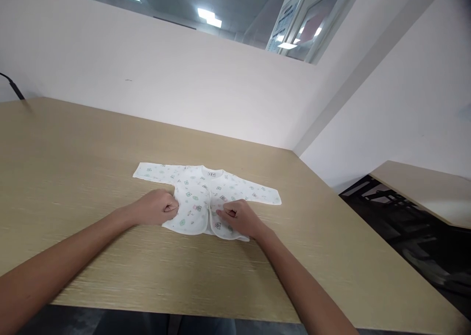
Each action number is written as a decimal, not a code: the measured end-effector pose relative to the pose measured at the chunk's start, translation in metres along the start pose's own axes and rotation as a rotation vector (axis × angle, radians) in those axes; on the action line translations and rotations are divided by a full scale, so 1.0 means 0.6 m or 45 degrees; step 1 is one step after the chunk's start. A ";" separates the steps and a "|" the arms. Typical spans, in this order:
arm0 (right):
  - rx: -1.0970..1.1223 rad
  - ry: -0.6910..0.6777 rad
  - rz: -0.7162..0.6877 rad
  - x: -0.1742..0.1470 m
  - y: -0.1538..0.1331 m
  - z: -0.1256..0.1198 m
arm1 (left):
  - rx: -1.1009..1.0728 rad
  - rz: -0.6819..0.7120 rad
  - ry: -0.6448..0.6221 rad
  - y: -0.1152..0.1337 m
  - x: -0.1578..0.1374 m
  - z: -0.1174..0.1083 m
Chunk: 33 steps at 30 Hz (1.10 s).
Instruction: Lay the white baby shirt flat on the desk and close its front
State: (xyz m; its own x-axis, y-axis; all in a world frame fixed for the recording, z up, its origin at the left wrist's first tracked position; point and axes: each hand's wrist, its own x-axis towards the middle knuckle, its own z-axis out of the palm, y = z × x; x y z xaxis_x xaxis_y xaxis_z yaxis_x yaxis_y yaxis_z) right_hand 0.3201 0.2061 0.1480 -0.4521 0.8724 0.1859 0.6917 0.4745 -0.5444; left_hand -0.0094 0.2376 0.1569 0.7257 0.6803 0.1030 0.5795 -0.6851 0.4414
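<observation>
Garment: a small white baby shirt (198, 193) with a pale green and pink print lies flat on the wooden table (73, 168), front side up, both long sleeves spread out to the sides, the neck pointing away from the person
Place of garment: around the middle of the table, nearer to the front edge than to the wall
Left hand: the left hand (156, 207) is at the left edge of the shirt body, just under the left sleeve; fingers curled in, closed and pinching the cloth at that edge
Right hand: the right hand (237, 216) rests on the lower right front panel; fingers bent and closed, pressing or pinching the cloth there
Front opening: the two front panels meet in the middle, slightly apart near the hem
Surroundings: white wall (184, 80) behind the table; a second table (423, 188) at the right, well apart
</observation>
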 end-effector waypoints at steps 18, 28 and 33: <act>-0.018 -0.066 0.071 -0.001 -0.015 -0.008 | -0.021 -0.034 0.014 0.002 0.000 0.000; -0.018 -0.076 0.074 -0.002 -0.013 -0.009 | -0.026 -0.003 0.025 0.000 0.000 0.001; -0.027 -0.071 0.070 -0.001 -0.017 -0.010 | -0.033 0.020 0.032 -0.004 -0.001 0.004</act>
State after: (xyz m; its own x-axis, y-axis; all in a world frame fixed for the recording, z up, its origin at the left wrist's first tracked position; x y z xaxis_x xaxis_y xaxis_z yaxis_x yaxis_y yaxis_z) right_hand 0.3169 0.2015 0.1584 -0.4434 0.8895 0.1100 0.7278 0.4290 -0.5350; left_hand -0.0102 0.2382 0.1539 0.7248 0.6761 0.1326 0.5581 -0.6890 0.4625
